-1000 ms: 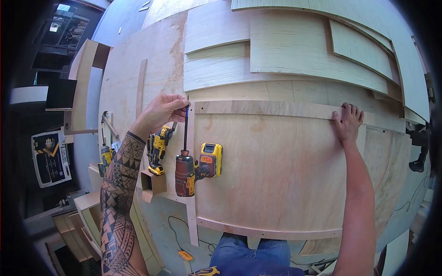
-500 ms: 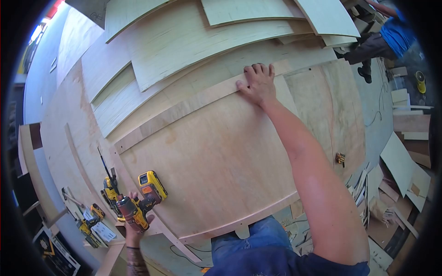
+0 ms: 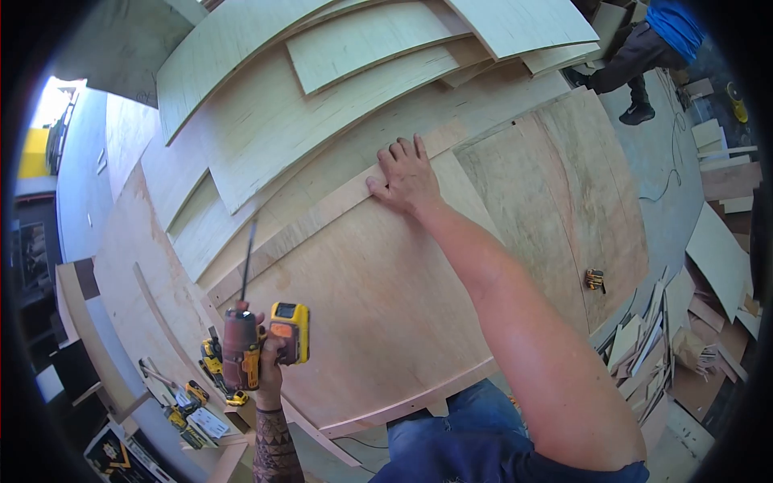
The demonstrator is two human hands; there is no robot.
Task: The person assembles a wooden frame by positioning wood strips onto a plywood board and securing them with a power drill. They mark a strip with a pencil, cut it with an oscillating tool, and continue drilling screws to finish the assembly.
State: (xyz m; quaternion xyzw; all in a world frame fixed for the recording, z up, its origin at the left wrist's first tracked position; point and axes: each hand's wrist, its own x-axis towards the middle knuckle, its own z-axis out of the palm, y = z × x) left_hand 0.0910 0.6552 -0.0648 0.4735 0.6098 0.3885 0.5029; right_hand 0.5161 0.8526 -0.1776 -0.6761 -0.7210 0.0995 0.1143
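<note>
My left hand (image 3: 270,366) is closed round the grip of a yellow and black cordless impact driver (image 3: 240,354), held above the panel's left side. Its long thin bit (image 3: 248,262) points away from me, over the left end of a wooden strip (image 3: 310,224). That strip lies across the far part of a plywood panel (image 3: 370,298). Farther along it, my right hand (image 3: 409,179) grips the strip, with the thumb at its near edge and the fingers bent over the far one. Another strip (image 3: 403,402) runs along the panel's near edge.
Cut plywood sheets (image 3: 322,121) are stacked beyond the strip. A second yellow drill (image 3: 212,358) and more tools (image 3: 187,419) lie at left. A small yellow and black item (image 3: 594,279) rests at right. Wood scraps (image 3: 644,346) cover the right floor; a person in blue (image 3: 672,32) stands behind.
My left hand has raised the impact driver and turned it, so its bit now reaches toward the long strip's left end. My right hand still holds the strip; the whole view has shifted.
</note>
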